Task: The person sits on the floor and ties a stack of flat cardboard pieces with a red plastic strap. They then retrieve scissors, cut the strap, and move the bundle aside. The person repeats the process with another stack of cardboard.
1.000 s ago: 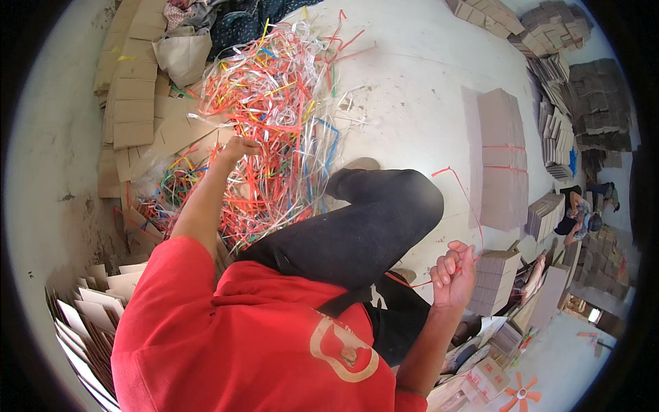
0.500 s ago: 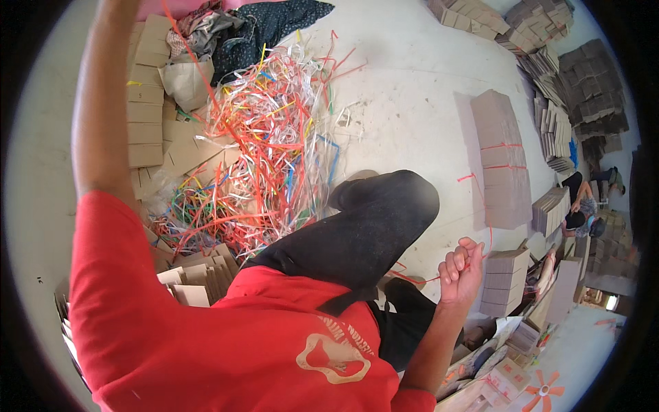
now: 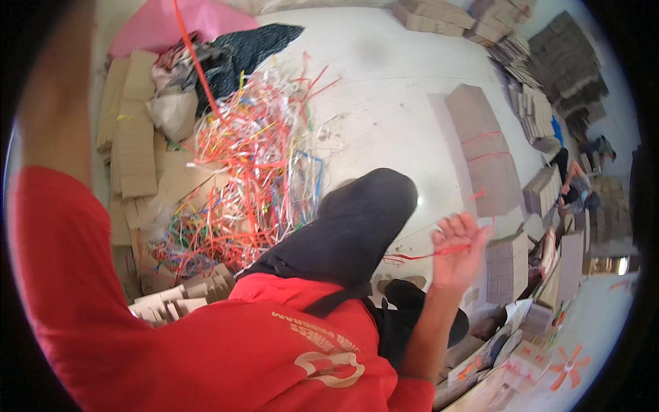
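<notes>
My right hand (image 3: pixel 456 250) is palm up at the right, fingers loosely curled and slightly blurred. A red plastic strap (image 3: pixel 419 257) crosses its palm, apparently held at the thumb, and trails left toward my knee. My left arm (image 3: pixel 58 103) reaches up past the top left edge, so the left hand is out of sight. Another red strap (image 3: pixel 194 58) runs taut from the top edge down to a tangled heap of red, white, yellow and blue straps (image 3: pixel 254 158). A tall bundle of cardboard (image 3: pixel 484 151), tied with red strap, is beyond my right hand.
Cardboard stacks (image 3: pixel 137 123) border the heap at left, with dark cloth (image 3: pixel 264 51) behind. More stacks (image 3: pixel 508 268) line the right side. Another person (image 3: pixel 575 182) works at the far right. An orange fan (image 3: pixel 568 367) is at lower right. My bent knee (image 3: pixel 391 196) rises in the middle.
My right hand's fingers have loosened and spread from a tighter curl, baring the strap across the palm. My left arm has swung farther left. The whole view has shifted slightly.
</notes>
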Demonstrator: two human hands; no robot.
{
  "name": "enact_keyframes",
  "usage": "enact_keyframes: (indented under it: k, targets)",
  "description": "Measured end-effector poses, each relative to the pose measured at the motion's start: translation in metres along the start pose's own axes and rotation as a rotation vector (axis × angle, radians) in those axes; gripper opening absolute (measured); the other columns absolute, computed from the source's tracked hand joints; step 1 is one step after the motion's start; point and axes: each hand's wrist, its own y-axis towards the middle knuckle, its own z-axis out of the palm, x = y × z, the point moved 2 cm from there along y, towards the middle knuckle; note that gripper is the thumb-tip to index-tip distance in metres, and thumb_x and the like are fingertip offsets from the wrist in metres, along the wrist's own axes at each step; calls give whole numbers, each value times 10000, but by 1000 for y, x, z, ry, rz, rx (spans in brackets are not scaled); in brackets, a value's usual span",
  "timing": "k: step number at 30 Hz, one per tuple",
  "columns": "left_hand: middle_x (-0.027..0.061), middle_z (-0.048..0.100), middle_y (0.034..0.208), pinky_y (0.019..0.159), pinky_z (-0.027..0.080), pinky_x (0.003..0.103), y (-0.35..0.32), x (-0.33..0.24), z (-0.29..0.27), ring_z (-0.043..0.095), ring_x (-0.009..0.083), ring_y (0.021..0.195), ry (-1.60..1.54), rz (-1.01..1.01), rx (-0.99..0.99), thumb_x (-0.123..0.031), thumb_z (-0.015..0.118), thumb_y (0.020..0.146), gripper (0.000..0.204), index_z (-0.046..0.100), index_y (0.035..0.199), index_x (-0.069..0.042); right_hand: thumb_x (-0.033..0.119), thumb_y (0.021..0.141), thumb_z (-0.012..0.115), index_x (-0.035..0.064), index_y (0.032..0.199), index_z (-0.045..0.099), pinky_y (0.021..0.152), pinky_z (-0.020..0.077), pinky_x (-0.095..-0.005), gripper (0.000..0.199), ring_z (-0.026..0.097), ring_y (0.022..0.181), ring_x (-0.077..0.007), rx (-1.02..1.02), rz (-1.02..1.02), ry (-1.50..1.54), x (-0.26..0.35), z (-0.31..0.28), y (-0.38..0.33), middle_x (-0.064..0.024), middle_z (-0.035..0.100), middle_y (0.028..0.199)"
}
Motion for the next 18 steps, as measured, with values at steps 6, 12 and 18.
enact_keyframes:
  k: [6, 12, 18]
  targets:
    - [105, 549, 745, 582, 487, 354, -62, -152, 173, 600, 243, 739, -447, 125, 349, -101, 570, 687, 202, 549, 872, -24, 390, 964, 335, -25, 1134, 485, 976, 379, -487, 473, 542, 1045, -337, -18, 127, 185, -28, 28, -14, -188, 562, 1108]
    - [95, 532, 727, 494, 457, 317, -103, -248, 204, 576, 232, 630, -542, -13, 158, -44, 570, 645, 190, 553, 831, -8, 299, 943, 442, -26, 1095, 534, 779, 487, -348, 370, 609, 875, -219, -210, -31, 52, -4, -32, -36, -132, 626, 964]
    - [104, 612, 873, 669, 482, 351, -132, -263, 225, 608, 237, 789, -942, 6, 615, -135, 633, 747, 266, 585, 969, 2, 202, 916, 495, 13, 917, 568, 466, 363, -244, 202, 398, 449, -90, -295, -151, -26, 31, -50, -54, -13, 452, 600]
